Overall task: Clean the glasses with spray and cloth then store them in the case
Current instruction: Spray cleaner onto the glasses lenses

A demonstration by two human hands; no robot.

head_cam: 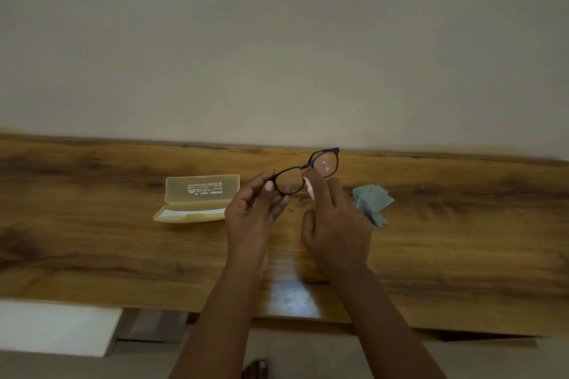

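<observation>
I hold black-framed glasses [320, 161] above the wooden table [123, 255], lenses facing me. My left hand [252, 212] pinches the frame's left end between thumb and fingers. My right hand [335, 224] grips a small white spray bottle [310, 189], mostly hidden in the palm, with its top right by the bridge of the glasses and the index finger on top. A translucent yellow case [197, 201] lies open to the left of my hands. A crumpled blue-grey cloth [374, 201] lies on the table to the right, partly behind my right hand.
The table runs along a plain pale wall [277, 40]. A white block [58, 328] sits below the table's near edge at the left. A foot [254, 369] shows on the floor at the bottom.
</observation>
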